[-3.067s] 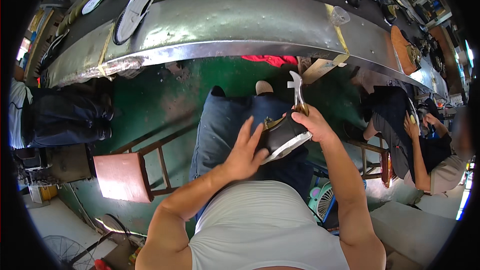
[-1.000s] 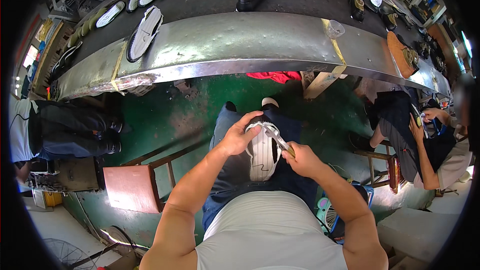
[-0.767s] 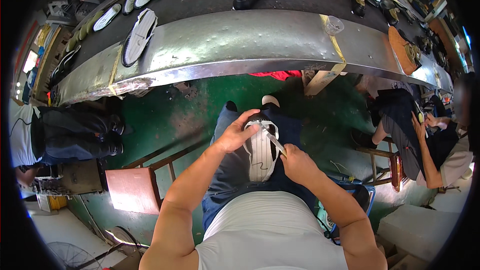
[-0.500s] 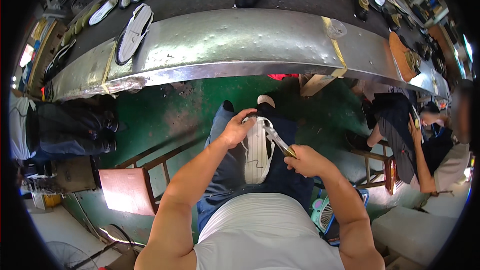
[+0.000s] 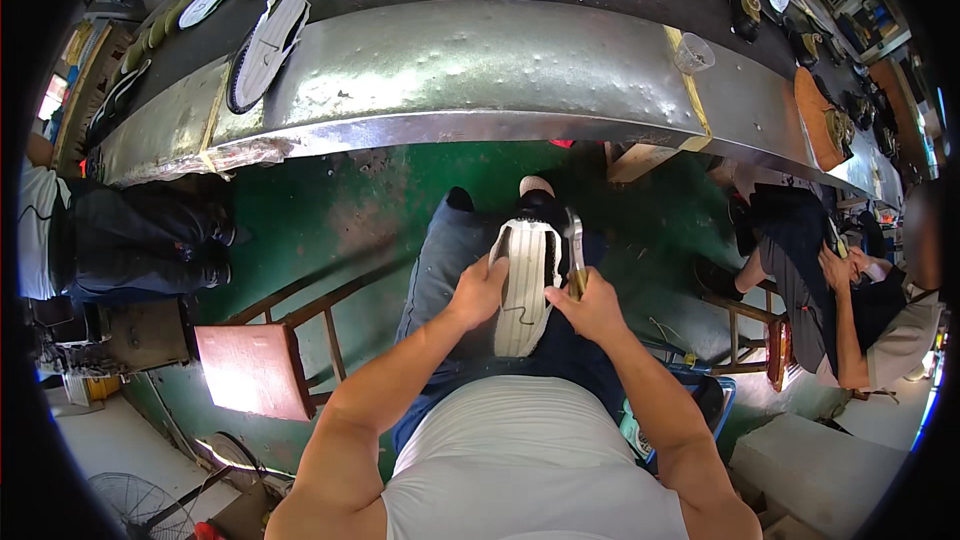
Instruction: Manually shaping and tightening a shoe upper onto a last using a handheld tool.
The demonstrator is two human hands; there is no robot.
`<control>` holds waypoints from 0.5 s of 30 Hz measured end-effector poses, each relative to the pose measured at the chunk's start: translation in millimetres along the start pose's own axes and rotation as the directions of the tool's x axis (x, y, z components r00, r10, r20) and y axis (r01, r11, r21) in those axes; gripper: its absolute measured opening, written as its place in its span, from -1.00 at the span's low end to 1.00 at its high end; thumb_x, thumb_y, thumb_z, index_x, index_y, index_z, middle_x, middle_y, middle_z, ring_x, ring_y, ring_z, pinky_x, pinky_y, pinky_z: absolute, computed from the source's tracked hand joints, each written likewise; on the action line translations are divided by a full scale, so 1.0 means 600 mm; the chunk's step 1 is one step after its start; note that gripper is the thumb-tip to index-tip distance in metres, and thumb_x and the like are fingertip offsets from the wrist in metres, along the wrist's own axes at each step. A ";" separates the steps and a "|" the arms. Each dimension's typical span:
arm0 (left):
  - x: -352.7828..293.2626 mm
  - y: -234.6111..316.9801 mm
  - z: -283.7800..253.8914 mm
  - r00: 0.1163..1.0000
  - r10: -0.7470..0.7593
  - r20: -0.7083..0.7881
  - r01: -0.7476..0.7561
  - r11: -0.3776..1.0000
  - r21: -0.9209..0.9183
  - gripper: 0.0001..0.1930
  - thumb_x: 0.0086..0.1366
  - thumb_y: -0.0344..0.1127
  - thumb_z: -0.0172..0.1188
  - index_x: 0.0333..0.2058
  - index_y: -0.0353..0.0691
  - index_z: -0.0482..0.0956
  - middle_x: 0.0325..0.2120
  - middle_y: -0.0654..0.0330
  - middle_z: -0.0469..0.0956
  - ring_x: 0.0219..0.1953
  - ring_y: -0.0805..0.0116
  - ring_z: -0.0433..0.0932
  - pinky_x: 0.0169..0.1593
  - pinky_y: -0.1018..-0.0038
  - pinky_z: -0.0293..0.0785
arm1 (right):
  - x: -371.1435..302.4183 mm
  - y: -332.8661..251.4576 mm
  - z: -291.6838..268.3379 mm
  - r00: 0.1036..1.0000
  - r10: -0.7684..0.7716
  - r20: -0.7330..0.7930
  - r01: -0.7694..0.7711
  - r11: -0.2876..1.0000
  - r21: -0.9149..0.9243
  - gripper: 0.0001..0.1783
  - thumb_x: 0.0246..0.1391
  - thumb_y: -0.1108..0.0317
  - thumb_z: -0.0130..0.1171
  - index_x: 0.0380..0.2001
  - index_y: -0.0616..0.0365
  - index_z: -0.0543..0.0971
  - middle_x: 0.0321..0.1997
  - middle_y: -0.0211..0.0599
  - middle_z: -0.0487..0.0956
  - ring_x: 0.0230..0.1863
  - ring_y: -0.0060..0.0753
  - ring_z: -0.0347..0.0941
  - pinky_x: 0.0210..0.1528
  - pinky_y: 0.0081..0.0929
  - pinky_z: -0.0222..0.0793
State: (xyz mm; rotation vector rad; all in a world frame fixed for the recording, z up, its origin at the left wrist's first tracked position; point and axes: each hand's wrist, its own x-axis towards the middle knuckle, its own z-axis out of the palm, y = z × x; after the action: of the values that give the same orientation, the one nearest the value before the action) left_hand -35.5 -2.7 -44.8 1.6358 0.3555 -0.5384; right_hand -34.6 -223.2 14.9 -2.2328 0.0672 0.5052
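In the head view, the bench (image 5: 450,60) bows across the top, its near metal edge facing the person; between that edge and the knees lies a stretch of green floor (image 5: 330,195), with a stool (image 5: 250,370) to the left and a seated co-worker (image 5: 860,290) to the right. Along the near edge, a white-soled shoe (image 5: 268,48) lies toward the bench's left corner, and a clear cup (image 5: 694,53) stands right of the middle. The held shoe (image 5: 524,290) is over the lap, apart from the bench, its white ribbed sole up; its long axis runs from lap to bench, nearly straight away. Whether toe or heel points outward I cannot tell. The left hand (image 5: 480,292) is clamped on its left side, fingertips hidden; the right hand (image 5: 590,308) has fingers wrapped round a metal tool (image 5: 576,245), thumb at the sole's right edge.
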 end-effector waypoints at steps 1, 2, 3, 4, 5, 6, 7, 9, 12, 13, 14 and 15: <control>-0.008 -0.001 0.001 1.000 -0.001 0.000 0.001 1.000 0.002 -0.52 0.44 -0.20 0.09 0.22 -0.36 0.36 -0.01 0.07 0.58 0.01 0.35 0.54 0.16 0.46 0.40 | -0.001 0.014 0.019 1.000 -0.011 -0.025 0.010 0.999 -0.034 -0.35 -0.05 -0.02 0.40 -0.17 0.38 0.48 -0.33 0.09 0.64 -0.22 0.13 0.61 -0.13 -0.16 0.50; -0.016 -0.003 0.003 1.000 0.003 0.022 -0.002 0.999 -0.047 -0.52 0.38 -0.32 0.04 0.23 -0.35 0.35 0.01 0.09 0.57 0.04 0.36 0.52 0.18 0.46 0.39 | -0.002 0.030 0.028 1.000 -0.010 -0.025 0.009 0.999 -0.031 -0.35 -0.05 -0.02 0.40 -0.17 0.38 0.48 -0.33 0.09 0.64 -0.22 0.13 0.61 -0.13 -0.16 0.50; -0.026 -0.005 0.006 0.999 0.007 0.036 -0.003 0.995 -0.100 -0.50 0.32 -0.44 0.00 0.24 -0.34 0.34 0.03 0.11 0.55 0.06 0.37 0.50 0.19 0.47 0.37 | -0.005 0.027 0.032 1.000 -0.011 -0.019 0.010 1.000 -0.030 -0.39 -0.06 0.04 0.38 -0.17 0.38 0.47 -0.31 0.12 0.64 -0.19 0.14 0.61 -0.11 -0.15 0.50; -0.036 -0.009 0.009 0.999 0.011 0.051 -0.003 0.988 -0.153 -0.46 0.26 -0.56 -0.05 0.26 -0.33 0.33 0.05 0.13 0.54 0.09 0.38 0.49 0.20 0.47 0.36 | -0.010 0.025 0.035 1.000 -0.011 -0.014 0.010 1.000 -0.029 -0.43 -0.06 0.11 0.36 -0.16 0.39 0.46 -0.29 0.14 0.63 -0.17 0.15 0.60 -0.08 -0.15 0.50; -0.036 -0.031 0.017 0.997 0.065 0.051 -0.057 0.986 -0.158 -0.25 0.13 -0.60 -0.07 0.38 -0.23 0.19 0.16 0.02 0.47 0.22 0.25 0.43 0.28 0.43 0.27 | -0.012 0.024 0.033 1.000 0.022 -0.005 -0.022 1.000 -0.022 -0.46 -0.11 0.22 0.31 -0.13 0.40 0.45 -0.26 0.19 0.62 -0.14 0.19 0.59 -0.05 -0.11 0.49; -0.040 -0.025 0.015 0.997 0.062 0.053 -0.053 0.986 -0.158 -0.25 0.13 -0.60 -0.07 0.38 -0.23 0.19 0.16 0.02 0.47 0.22 0.25 0.43 0.28 0.43 0.27 | -0.011 0.033 0.032 1.000 0.026 -0.004 -0.026 0.999 -0.020 -0.46 -0.11 0.22 0.31 -0.13 0.40 0.45 -0.26 0.19 0.62 -0.14 0.19 0.59 -0.05 -0.11 0.49; -0.044 -0.008 0.006 0.978 0.027 0.207 0.017 0.978 -0.209 -0.20 0.09 -0.62 -0.04 0.39 -0.21 0.15 0.20 0.04 0.43 0.27 0.27 0.37 0.32 0.44 0.21 | -0.008 0.048 0.029 1.000 0.000 -0.017 0.000 0.999 -0.040 -0.48 -0.14 0.24 0.32 -0.15 0.37 0.46 -0.28 0.16 0.62 -0.17 0.15 0.59 -0.08 -0.14 0.49; -0.049 0.026 -0.014 0.895 -0.042 0.444 0.202 0.925 -0.320 -0.09 0.00 -0.64 0.02 0.43 -0.18 0.07 0.27 0.07 0.34 0.31 0.26 0.30 0.37 0.43 0.14 | -0.006 0.062 0.019 0.999 -0.029 -0.025 0.028 0.997 -0.069 -0.52 -0.17 0.29 0.33 -0.18 0.34 0.47 -0.29 0.12 0.61 -0.18 0.12 0.59 -0.09 -0.18 0.48; -0.048 0.001 -0.002 0.917 0.060 0.394 0.077 0.944 -0.322 -0.06 0.00 -0.65 0.01 0.43 -0.03 0.07 0.20 0.21 0.40 0.28 0.38 0.32 0.30 0.47 0.23 | -0.018 0.036 -0.001 0.999 0.023 0.026 -0.021 0.998 -0.059 -0.45 -0.17 0.29 0.29 -0.11 0.42 0.44 -0.21 0.27 0.60 -0.08 0.25 0.56 0.00 -0.09 0.46; -0.053 -0.004 0.003 0.922 0.071 0.382 0.038 0.962 -0.270 -0.03 0.00 -0.63 0.04 0.45 -0.14 -0.04 0.29 0.12 0.29 0.35 0.30 0.22 0.36 0.44 0.13 | -0.029 0.033 -0.009 0.999 -0.031 -0.009 0.030 0.995 -0.095 -0.47 -0.08 0.27 0.30 -0.08 0.39 0.45 -0.22 0.22 0.60 -0.11 0.25 0.55 -0.03 -0.09 0.46; -0.063 -0.011 0.010 0.921 0.069 0.383 0.041 0.962 -0.271 -0.03 0.00 -0.63 0.04 0.45 -0.14 -0.04 0.29 0.12 0.29 0.35 0.30 0.22 0.36 0.44 0.13 | -0.040 0.035 -0.022 1.000 -0.028 -0.008 0.027 0.995 -0.095 -0.47 -0.08 0.27 0.30 -0.08 0.39 0.45 -0.22 0.22 0.60 -0.11 0.25 0.55 -0.03 -0.09 0.46; -0.074 -0.017 0.019 0.939 0.078 0.334 -0.031 0.989 -0.144 -0.02 0.01 -0.62 0.07 0.45 -0.22 -0.09 0.32 0.07 0.24 0.38 0.26 0.18 0.39 0.43 0.09 | -0.055 0.043 -0.039 0.999 -0.030 0.014 0.031 0.995 -0.093 -0.50 -0.02 0.26 0.28 -0.07 0.37 0.45 -0.23 0.19 0.61 -0.13 0.26 0.55 -0.04 -0.07 0.46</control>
State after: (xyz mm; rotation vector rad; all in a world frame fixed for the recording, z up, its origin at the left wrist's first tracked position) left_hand -79.9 -9.4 -30.1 1.3851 0.0876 -0.7248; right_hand -62.4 -261.4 22.5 -2.3183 0.0028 0.5155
